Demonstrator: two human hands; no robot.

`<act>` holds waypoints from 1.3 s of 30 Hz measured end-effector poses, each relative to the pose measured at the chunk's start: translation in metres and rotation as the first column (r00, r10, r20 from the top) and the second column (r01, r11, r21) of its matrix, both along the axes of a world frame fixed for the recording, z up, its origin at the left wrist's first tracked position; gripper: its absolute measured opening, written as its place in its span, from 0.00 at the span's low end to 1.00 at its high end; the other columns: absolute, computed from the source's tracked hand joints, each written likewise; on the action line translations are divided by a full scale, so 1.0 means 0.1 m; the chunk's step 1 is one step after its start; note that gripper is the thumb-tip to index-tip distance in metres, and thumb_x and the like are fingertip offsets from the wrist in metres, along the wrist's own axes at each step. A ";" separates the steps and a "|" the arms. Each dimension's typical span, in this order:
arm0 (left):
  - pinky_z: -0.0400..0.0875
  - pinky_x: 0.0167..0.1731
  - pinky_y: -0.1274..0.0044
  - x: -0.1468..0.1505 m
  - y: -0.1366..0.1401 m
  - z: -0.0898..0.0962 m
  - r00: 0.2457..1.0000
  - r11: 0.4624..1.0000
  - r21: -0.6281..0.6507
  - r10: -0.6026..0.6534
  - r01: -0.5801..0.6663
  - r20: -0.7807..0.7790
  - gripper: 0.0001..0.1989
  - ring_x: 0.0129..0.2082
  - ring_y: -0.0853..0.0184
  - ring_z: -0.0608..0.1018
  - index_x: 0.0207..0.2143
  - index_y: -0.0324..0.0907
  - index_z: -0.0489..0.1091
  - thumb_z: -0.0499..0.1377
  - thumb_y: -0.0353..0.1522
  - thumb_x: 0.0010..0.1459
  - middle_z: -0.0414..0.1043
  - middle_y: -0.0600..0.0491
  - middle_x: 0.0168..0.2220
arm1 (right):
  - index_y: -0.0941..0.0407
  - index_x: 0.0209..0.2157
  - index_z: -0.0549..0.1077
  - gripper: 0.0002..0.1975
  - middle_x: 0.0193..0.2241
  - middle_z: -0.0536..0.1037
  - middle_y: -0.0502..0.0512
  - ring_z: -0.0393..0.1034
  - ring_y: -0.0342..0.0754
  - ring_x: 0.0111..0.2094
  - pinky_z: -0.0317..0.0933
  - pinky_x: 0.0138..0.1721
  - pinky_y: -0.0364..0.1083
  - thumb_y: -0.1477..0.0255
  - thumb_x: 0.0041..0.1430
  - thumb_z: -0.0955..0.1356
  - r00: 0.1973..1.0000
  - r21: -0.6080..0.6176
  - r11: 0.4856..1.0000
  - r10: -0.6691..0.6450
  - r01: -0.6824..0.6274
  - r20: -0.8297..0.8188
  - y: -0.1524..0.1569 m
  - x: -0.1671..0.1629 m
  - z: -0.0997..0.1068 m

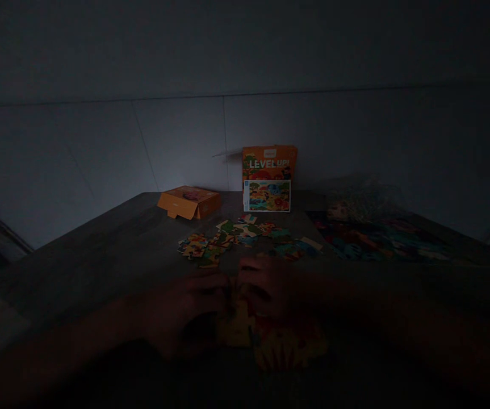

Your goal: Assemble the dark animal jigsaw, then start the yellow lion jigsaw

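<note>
In dim light, my left hand (191, 304) and my right hand (266, 287) come together over the near part of the table. The fingers of both are bent, with their tips close together at the top edge of a yellow puzzle piece (237, 328). My left hand grips this piece from the left; my right hand pinches at its upper right. Beside it, under my right hand, lies a joined red and yellow puzzle section (289, 343). Shadow hides the exact fingertip contact. Just beyond my hands are several loose puzzle pieces (214, 247) in a heap.
An orange puzzle box (270, 162) stands against the wall, a picture card (267, 196) leaning on its front. An opened orange box (191, 199) lies at the back left. On the right are a dark colourful puzzle (381, 241) and a clear plastic bag (361, 201).
</note>
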State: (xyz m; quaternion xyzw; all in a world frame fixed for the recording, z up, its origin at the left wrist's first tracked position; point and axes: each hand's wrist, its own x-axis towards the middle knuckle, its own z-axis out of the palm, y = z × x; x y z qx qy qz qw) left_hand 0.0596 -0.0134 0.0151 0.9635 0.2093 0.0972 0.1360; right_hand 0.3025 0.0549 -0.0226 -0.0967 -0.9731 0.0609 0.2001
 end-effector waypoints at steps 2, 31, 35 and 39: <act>0.72 0.44 0.71 -0.01 0.02 -0.01 1.000 1.000 0.001 0.007 -0.007 0.001 0.17 0.46 0.58 0.72 0.42 0.42 0.66 0.64 0.29 0.49 0.67 0.47 0.46 | 0.60 0.39 0.70 0.07 0.37 0.69 0.55 0.61 0.45 0.28 0.51 0.26 0.45 0.75 0.58 0.66 0.994 0.091 0.994 -0.073 0.066 0.081 -0.06 -0.01 0.03; 0.69 0.51 0.67 0.04 -0.01 0.00 0.993 0.993 -0.048 -0.109 0.111 0.045 0.21 0.50 0.57 0.71 0.42 0.43 0.67 0.67 0.30 0.43 0.67 0.48 0.50 | 0.61 0.42 0.68 0.09 0.36 0.72 0.56 0.62 0.46 0.29 0.47 0.26 0.45 0.75 0.58 0.66 0.967 0.198 0.966 -0.198 0.165 0.162 -0.09 -0.03 0.04; 0.68 0.51 0.67 0.04 -0.01 0.00 0.993 0.992 -0.050 -0.114 0.116 0.041 0.23 0.50 0.57 0.71 0.42 0.43 0.67 0.68 0.31 0.42 0.68 0.48 0.50 | 0.61 0.42 0.68 0.09 0.37 0.72 0.56 0.63 0.47 0.30 0.48 0.27 0.45 0.74 0.59 0.66 0.970 0.174 0.971 -0.189 0.162 0.152 -0.09 -0.03 0.03; 0.69 0.49 0.68 0.04 -0.01 0.01 0.994 0.993 -0.038 -0.106 0.107 0.041 0.21 0.48 0.57 0.72 0.41 0.43 0.67 0.67 0.30 0.43 0.68 0.48 0.49 | 0.61 0.42 0.68 0.10 0.38 0.71 0.57 0.64 0.48 0.32 0.49 0.27 0.45 0.75 0.58 0.67 0.965 0.175 0.970 -0.196 0.166 0.173 -0.08 -0.04 0.03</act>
